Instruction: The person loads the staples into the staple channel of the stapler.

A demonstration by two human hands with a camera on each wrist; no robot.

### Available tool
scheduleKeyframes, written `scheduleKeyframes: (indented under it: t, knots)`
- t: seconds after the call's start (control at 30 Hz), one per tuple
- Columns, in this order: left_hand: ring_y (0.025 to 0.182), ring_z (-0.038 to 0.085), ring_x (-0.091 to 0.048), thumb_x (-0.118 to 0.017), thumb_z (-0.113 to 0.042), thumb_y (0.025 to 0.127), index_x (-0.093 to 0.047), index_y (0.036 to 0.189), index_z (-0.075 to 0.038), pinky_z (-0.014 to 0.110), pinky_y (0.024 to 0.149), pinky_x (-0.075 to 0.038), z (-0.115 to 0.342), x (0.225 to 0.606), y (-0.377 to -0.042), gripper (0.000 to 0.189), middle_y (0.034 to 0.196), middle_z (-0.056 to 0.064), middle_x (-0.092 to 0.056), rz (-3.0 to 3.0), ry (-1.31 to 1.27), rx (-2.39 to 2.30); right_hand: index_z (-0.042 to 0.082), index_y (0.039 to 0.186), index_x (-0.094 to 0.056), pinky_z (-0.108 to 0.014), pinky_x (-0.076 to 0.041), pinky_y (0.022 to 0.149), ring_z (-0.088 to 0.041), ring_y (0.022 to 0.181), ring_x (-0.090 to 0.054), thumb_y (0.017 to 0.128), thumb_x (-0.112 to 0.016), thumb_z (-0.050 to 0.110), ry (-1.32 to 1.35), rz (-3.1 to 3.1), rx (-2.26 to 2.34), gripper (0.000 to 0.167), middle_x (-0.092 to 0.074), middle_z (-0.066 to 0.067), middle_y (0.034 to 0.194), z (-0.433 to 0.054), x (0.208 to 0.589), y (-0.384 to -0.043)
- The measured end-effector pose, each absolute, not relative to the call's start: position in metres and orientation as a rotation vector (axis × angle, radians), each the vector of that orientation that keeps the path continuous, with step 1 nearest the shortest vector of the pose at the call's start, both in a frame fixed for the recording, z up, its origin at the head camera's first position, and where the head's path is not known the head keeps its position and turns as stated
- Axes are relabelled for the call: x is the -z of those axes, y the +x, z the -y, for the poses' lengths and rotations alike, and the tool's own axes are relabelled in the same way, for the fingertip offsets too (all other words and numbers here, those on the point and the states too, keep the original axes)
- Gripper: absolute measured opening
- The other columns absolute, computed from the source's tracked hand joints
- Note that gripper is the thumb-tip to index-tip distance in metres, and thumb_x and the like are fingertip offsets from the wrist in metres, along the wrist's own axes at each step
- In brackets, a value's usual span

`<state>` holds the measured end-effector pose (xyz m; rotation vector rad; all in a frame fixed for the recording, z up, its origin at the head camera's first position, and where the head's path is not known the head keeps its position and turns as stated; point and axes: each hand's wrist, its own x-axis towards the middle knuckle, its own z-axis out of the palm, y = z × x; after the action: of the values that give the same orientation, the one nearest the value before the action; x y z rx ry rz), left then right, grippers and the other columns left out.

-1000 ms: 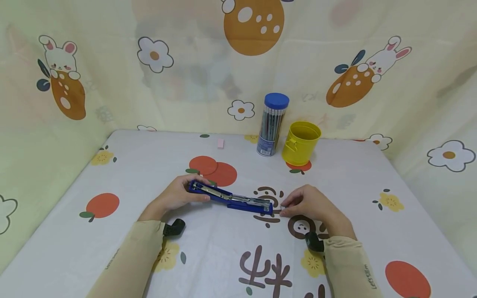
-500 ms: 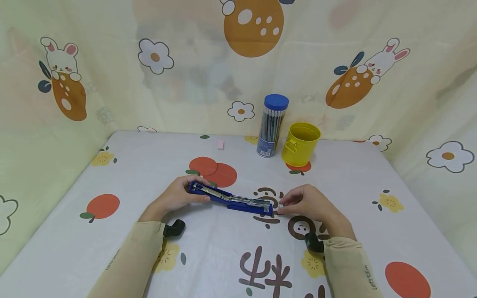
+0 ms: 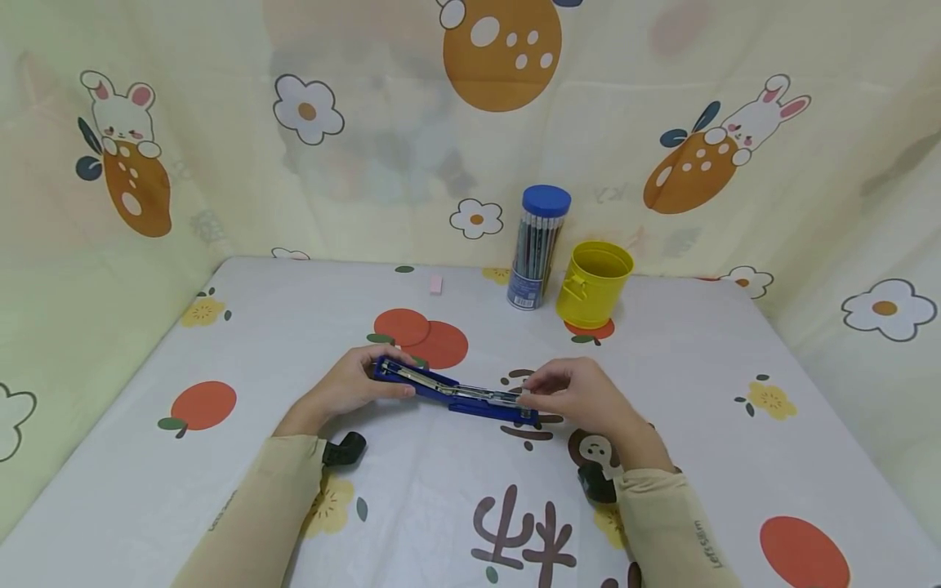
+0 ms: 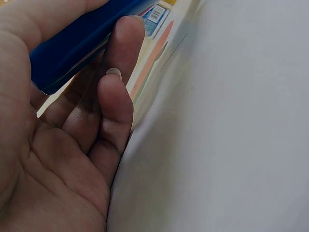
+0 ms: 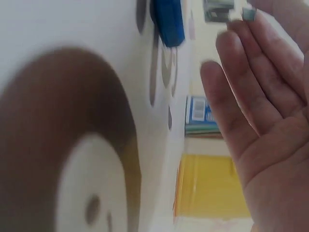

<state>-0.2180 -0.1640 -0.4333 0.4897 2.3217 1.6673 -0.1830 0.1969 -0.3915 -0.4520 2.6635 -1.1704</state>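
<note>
A dark blue stapler, its top swung open so the metal channel shows, lies slanted at the middle of the table in the head view. My left hand grips its left end between thumb and fingers; in the left wrist view the blue body lies between them. My right hand is over the stapler's right end, thumb and fingertip together. Between them it pinches a small grey metal piece, which looks like a short strip of staples. Fingers partly hide that end of the channel.
Behind the stapler stand a clear tube of pencils with a blue lid and a yellow metal bucket. A small pink block lies near the table's back edge. Patterned cloth hangs behind and at both sides.
My right hand has moved left and slightly up, from beside the stapler's right end to over it. The left hand and the stapler stay where they were.
</note>
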Motion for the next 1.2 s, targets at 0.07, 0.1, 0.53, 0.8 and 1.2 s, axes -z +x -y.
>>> scheduleKeyframes:
  t: [0.07,0.1,0.53,0.8,1.2]
  knots:
    - [0.11,0.026,-0.058,-0.09,-0.024,0.078,-0.072,0.115,-0.016,0.042,0.093,-0.045,0.164,0.433,-0.218,0.042,0.121,0.005,-0.065,-2.327,0.487,-1.662,0.015,0.1,-0.077,-0.033,-0.055,0.079,-0.019,0.089,-0.064,0.087,-0.082,0.028,-0.468,-2.664,1.176,0.019,-0.07,0.004,0.091,-0.193,0.392,-0.183]
    - [0.11,0.026,-0.058,-0.09,-0.024,0.078,-0.072,0.115,-0.017,0.042,0.094,-0.045,0.164,0.433,-0.218,0.042,0.121,0.005,-0.065,-2.33,0.486,-1.659,0.015,0.1,-0.077,-0.033,-0.055,0.079,-0.019,0.089,-0.064,0.087,-0.082,0.027,-0.475,-2.665,1.174,0.018,-0.07,0.004,0.092,-0.191,0.392,-0.183]
    - [0.111,0.026,-0.058,-0.089,-0.025,0.079,-0.072,0.116,-0.017,0.043,0.096,-0.043,0.163,0.433,-0.219,0.041,0.119,0.004,-0.067,-2.342,0.514,-1.646,0.018,0.1,-0.078,-0.032,-0.055,0.079,-0.016,0.087,-0.063,0.087,-0.082,0.026,-0.506,-2.658,1.105,0.016,-0.068,0.006,0.092,-0.184,0.394,-0.184]
    - [0.111,0.026,-0.058,-0.089,-0.026,0.079,-0.072,0.116,-0.017,0.044,0.096,-0.042,0.164,0.434,-0.219,0.042,0.118,0.004,-0.067,-2.339,0.528,-1.65,0.016,0.101,-0.078,-0.032,-0.055,0.078,-0.017,0.085,-0.062,0.087,-0.082,0.024,-0.509,-2.671,1.095,0.017,-0.068,0.005,0.091,-0.181,0.392,-0.182]
    - [0.11,0.026,-0.058,-0.089,-0.025,0.079,-0.072,0.116,-0.017,0.043,0.096,-0.043,0.164,0.433,-0.218,0.041,0.119,0.004,-0.066,-2.351,0.527,-1.639,0.019,0.097,-0.081,-0.031,-0.055,0.077,-0.017,0.085,-0.061,0.086,-0.083,0.021,-0.518,-2.678,1.08,0.012,-0.067,0.005,0.09,-0.179,0.389,-0.182]
